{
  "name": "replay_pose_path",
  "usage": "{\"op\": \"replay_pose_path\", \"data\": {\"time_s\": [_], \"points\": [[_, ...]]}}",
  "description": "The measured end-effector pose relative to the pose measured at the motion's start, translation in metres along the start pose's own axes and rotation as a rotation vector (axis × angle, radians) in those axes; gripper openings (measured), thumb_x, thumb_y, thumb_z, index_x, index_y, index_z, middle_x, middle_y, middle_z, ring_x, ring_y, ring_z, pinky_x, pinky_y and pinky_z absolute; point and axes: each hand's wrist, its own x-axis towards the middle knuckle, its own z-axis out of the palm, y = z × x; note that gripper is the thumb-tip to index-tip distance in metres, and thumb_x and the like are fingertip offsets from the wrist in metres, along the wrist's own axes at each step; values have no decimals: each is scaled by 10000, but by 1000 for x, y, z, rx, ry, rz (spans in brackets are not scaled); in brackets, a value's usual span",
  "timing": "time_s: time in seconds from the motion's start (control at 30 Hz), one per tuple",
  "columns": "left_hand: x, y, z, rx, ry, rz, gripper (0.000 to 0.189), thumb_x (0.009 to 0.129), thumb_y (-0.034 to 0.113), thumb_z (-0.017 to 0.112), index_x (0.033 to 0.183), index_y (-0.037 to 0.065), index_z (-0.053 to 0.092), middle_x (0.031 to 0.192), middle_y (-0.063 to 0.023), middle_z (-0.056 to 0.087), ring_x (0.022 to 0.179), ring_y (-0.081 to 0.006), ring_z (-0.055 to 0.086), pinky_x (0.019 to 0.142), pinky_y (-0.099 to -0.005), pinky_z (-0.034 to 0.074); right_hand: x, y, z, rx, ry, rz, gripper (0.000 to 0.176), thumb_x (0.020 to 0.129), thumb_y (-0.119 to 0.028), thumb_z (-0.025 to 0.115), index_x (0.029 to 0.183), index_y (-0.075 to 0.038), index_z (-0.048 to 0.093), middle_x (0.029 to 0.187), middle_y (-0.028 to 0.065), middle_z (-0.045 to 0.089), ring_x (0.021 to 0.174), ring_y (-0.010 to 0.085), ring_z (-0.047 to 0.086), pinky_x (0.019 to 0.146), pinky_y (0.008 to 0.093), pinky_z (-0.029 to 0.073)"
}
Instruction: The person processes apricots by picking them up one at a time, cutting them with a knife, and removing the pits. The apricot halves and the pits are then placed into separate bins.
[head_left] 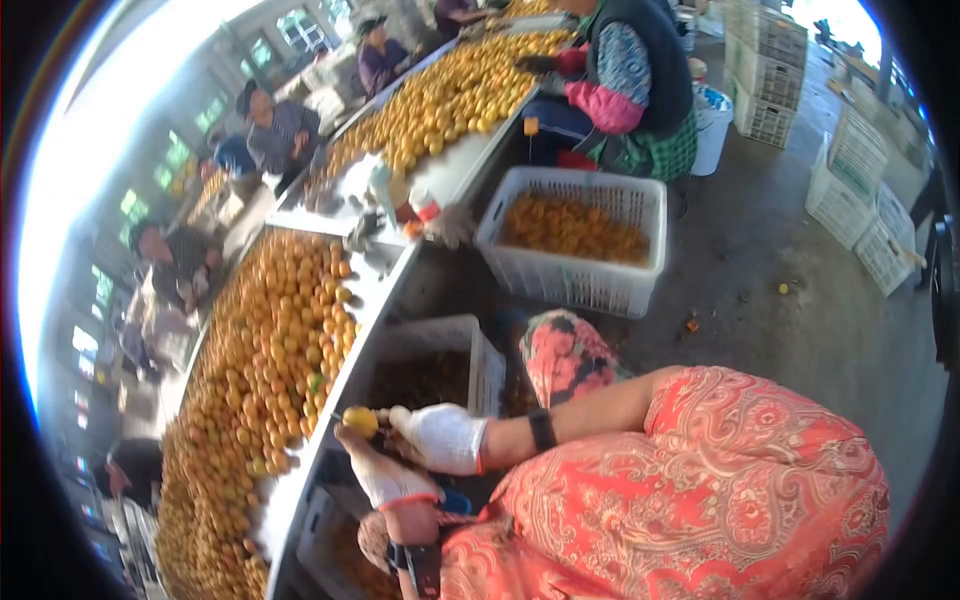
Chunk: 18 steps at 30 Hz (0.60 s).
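A yellow-orange fruit (360, 422) is held between my two gloved hands beside the metal rim of the sorting table (345, 385). My left hand (385, 472), in a pale glove, has its fingers closed around the fruit's lower side. From the right, my right hand (440, 437), in a white glove, reaches the fruit with its fingers bent together; a thin dark tip shows near the fruit, too small to make out. Many similar fruits (290, 330) are heaped on the table to the left. Below my hands stands a grey crate (488, 375) with dark contents.
A white crate (570, 280) of orange pieces stands on the floor ahead. Beyond it a co-worker (650, 80) sits at the table. Other people work along the far left side. Stacked crates (765, 75) and a white bucket (710, 130) are at the back right.
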Motion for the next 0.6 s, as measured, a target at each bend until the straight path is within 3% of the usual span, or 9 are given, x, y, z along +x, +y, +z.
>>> {"op": "replay_pose_path", "data": {"time_s": [0.1, 0.23, 0.3, 0.37, 0.47, 0.53, 0.6], "points": [[-6, 10, 3, -66, -70, -19, 467, 945, 566, 558, 1039, 112, 616, 871, -23, 605, 799, -147, 569, 747, -295, 496, -4, -23, -27, -20, -150, 91, 289, 976, -265, 556, 1118, -15, 532, 851, 222, 670, 819, 420, 665, 665, 482, 518], [-6, 17, -4, -123, 17, -125, 474, 990, 549, 466, 1065, 99, 597, 934, -57, 611, 836, -203, 588, 778, -349, 503, -12, -35, -37, -34, -92, -18, 233, 967, -256, 576, 1032, -33, 569, 815, 214, 660, 794, 413, 663, 659, 457, 517], [-6, 16, -4, -107, -118, 22, 472, 1013, 528, 413, 1090, 93, 582, 1016, -76, 632, 896, -220, 618, 813, -356, 506, -5, -35, -35, 218, 88, -59, 216, 932, -258, 640, 988, -64, 562, 839, 166, 608, 795, 366, 649, 639, 412, 511], [-16, 15, -2, 153, -259, 58, 357, 1048, 326, 440, 1226, 38, 554, 1183, -88, 632, 1071, -215, 620, 914, -340, 504, 1, -37, -45, -102, 337, -217, 215, 905, -248, 669, 970, -78, 555, 866, 163, 575, 792, 376, 622, 632, 434, 497], [-37, 11, 12, 18, -379, 142, 400, 1049, 196, 448, 1411, 27, 448, 1363, -113, 552, 1224, -230, 563, 1035, -356, 457, 7, -43, -45, 2, 360, -280, 217, 894, -247, 671, 970, -74, 564, 839, 183, 563, 776, 406, 595, 647, 444, 475], [-35, 8, 9, 87, -392, 280, 416, 1050, 169, 419, 1439, 23, 409, 1373, -110, 539, 1223, -218, 561, 1024, -343, 459, 9, -49, -42, 48, 351, -256, 205, 908, -236, 651, 932, -49, 568, 810, 198, 568, 775, 417, 581, 662, 432, 478], [-38, 8, 11, 145, -375, 331, 425, 1045, 172, 415, 1447, 35, 405, 1317, -82, 561, 1108, -165, 587, 912, -285, 487, 9, -57, -43, 121, 315, -178, 237, 925, -261, 646, 885, -36, 581, 745, 166, 580, 671, 309, 594, 620, 392, 478]]}}
